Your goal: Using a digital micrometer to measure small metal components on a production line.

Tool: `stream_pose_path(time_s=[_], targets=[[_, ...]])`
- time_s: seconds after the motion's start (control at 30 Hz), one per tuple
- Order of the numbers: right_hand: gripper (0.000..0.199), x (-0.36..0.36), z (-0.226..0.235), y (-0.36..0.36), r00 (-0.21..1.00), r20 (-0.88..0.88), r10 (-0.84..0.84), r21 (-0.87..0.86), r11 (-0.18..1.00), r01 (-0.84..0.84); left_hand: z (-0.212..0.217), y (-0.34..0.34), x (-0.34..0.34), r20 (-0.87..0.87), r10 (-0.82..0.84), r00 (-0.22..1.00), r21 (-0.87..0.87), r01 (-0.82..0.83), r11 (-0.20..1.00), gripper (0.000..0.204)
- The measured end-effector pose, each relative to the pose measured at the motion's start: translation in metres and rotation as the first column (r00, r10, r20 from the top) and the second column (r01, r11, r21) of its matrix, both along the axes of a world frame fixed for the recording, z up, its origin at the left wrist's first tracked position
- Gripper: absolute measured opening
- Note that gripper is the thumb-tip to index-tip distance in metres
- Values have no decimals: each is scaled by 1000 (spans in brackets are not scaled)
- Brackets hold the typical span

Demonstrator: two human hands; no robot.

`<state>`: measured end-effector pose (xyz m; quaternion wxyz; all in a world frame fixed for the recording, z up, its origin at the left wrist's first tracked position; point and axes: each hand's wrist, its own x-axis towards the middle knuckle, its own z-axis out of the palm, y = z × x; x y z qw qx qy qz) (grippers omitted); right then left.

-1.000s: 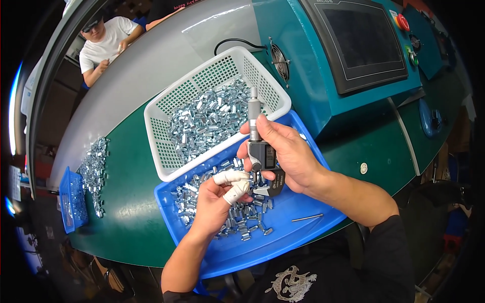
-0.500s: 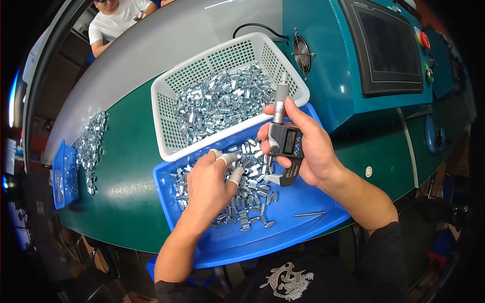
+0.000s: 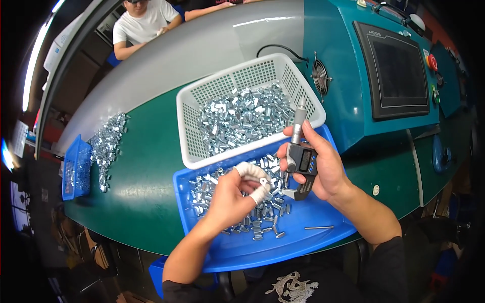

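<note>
My left hand (image 3: 230, 199), with white covers on its fingertips, pinches a small silvery hex coupling nut (image 3: 263, 181) between thumb and finger, the nut's round hole showing. Just right of it, my right hand (image 3: 331, 174) grips a digital micrometer (image 3: 304, 160). The micrometer's thimble points up and its measuring jaw hangs low, apart from the nut. Both hands are above a blue tray (image 3: 298, 250) in which many loose nuts (image 3: 260, 222) lie. A thin metal pin (image 3: 319, 227) rests in the tray's right part.
Behind the tray stands a white perforated basket (image 3: 186, 139) full of the same nuts. Further left are a nut heap (image 3: 107, 144) and a small blue basket (image 3: 76, 171). A teal machine (image 3: 343, 86) with a dark screen stands at right. A person (image 3: 144, 22) sits across the table.
My left hand has risen from among the tray's nuts and turned, now pinching one nut near the micrometer. My right hand still holds the micrometer. The whole view has shifted.
</note>
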<state>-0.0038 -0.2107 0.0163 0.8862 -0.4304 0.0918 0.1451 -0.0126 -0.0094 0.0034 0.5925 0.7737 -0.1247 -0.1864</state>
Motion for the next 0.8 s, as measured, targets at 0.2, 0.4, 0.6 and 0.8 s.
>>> stream_pose_path(time_s=[0.2,0.4,0.6,0.8], targets=[[44,-5,-1,1,999,24,23,3,1000,-23,0,-10,-17,-98,8,995,-256,-33,966,25],[45,-4,-3,0,1000,-13,-16,65,998,17,-1,-14,-15,-294,15,956,-408,-139,902,30],[51,-2,3,0,1000,19,-4,110,994,2,1,-14,-15,-288,30,957,-398,-148,905,22],[52,-2,-9,-1,999,47,26,151,988,-33,1,-12,-14,-352,-38,935,-386,-108,916,22]])
